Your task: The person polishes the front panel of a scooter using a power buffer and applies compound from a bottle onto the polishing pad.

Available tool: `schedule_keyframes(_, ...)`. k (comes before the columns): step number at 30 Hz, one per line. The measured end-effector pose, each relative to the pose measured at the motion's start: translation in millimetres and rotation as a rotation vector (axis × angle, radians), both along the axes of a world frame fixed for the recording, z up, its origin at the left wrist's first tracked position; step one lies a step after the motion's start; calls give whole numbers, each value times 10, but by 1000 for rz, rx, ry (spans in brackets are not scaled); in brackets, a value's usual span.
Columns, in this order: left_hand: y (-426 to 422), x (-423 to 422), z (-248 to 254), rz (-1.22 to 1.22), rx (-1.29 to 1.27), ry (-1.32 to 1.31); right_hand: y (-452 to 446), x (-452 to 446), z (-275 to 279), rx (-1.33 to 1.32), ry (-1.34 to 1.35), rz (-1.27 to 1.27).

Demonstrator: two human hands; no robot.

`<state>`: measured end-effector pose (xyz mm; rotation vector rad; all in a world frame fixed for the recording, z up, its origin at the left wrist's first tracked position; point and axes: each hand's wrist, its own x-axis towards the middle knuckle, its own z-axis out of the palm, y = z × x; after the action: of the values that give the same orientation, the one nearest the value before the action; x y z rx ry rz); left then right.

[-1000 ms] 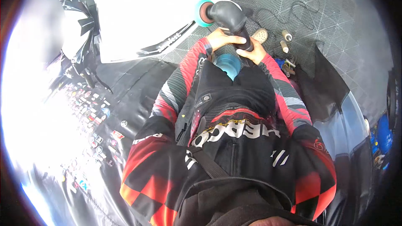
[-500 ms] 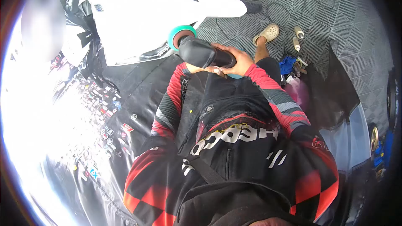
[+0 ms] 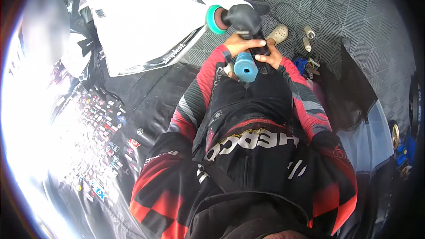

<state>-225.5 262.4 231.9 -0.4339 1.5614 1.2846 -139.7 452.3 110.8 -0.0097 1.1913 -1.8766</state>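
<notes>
A black polisher (image 3: 245, 19) with a teal foam pad (image 3: 214, 19) points away from me, its pad facing the white panel at left. My left hand (image 3: 239, 43) wraps the side of the body, thumb across it. Around the lower handle, my right hand (image 3: 272, 56) is closed, its thumb on the front. Just below the left hand a blue roll (image 3: 245, 68) with a dark hole in its end lies at my lap. What supports the roll is hidden.
A large glossy white panel (image 3: 146, 22) fills the upper left. Two small bottles (image 3: 307, 37) and a dark cord lie on the grey tiled floor (image 3: 354, 17). A blue cloth (image 3: 301, 65) with tools is at right. Many stickers (image 3: 106, 128) cover the black surface at left.
The polisher has swung from lying sideways to pointing away, with its pad shifted right. Both hands moved with it, and the blue roll, mostly hidden before, now shows.
</notes>
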Motion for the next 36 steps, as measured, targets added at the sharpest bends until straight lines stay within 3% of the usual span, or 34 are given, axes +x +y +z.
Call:
schedule_keyframes(2, 16, -2, -58, 37, -85, -72, -94, 75, 108, -38, -151, -67)
schedule_keyframes(4, -57, 99, -84, 101, -12, -34, -239, 167, 219, -119, -234, -112)
schedule_keyframes(6, -250, 163, -19, -7, 66, -43, -419, 249, 421, -115, -97, -194)
schedule_keyframes(10, -614, 317, 390, -105, 60, -4, -863, 651, 463, -78, -181, -251)
schedule_keyframes(12, -919, 500, 240, -133, 191, -10, -1030, 774, 519, 60, -14, -253)
schedule_keyframes(14, -1118, 603, 333, -239, 192, 237, -1146, 744, 795, 118, 101, -246)
schedule_keyframes(16, -1423, 752, 384, -295, 217, 270, -1309, 819, 890, 123, 115, -216)
schedule_keyframes(22, -2209, 1230, 519, -76, 462, 317, -1796, 753, 1615, 430, 348, 10)
schedule_keyframes(27, -2540, 1108, 934, 108, 579, 431, -2234, 458, 2343, 499, 458, -61)
schedule_keyframes(32, -2417, 705, 1286, 206, 692, 511, -2089, 33, 2495, 600, 511, 26)
schedule_keyframes(36, -1973, 480, 1009, 235, 616, 461, -1629, -291, 2433, 635, 470, 144)
